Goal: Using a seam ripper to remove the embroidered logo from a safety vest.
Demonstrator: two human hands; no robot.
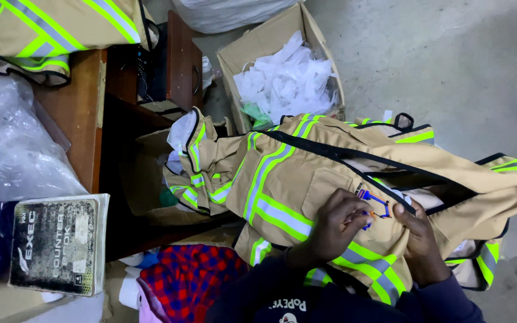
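Left hand (pixel 337 226) is down on the chest of the tan jacket (pixel 306 179), fingers curled in tight and pinching at a small blue and orange embroidered patch (pixel 374 203) stitched there; something tiny and blue sits between the fingertips, too small to tell what. Right hand (pixel 421 245) is just beside it, fingers folded over the cloth and gripping a fold of the same jacket right next to the patch, thumb up near the stitching. Both hands closed, both on the fabric.

The jacket lies spread across the person's lap, tan with bands of yellow-green and silver reflective tape, black binding along the open front, one sleeve trailing off toward the left. Dark blue sleeves come up from the bottom edge.

Behind the jacket, a cardboard box (pixel 306 36) stuffed with white scraps stands on the grey concrete floor (pixel 450 66). Left of that, a dark wooden desk (pixel 82 113), with another tan garment (pixel 61 30) heaped on top at the far corner, a crumpled clear plastic bag (pixel 13 149), and a worn book (pixel 55 245) near the front. Low down, a red and blue checked cloth (pixel 189 278).
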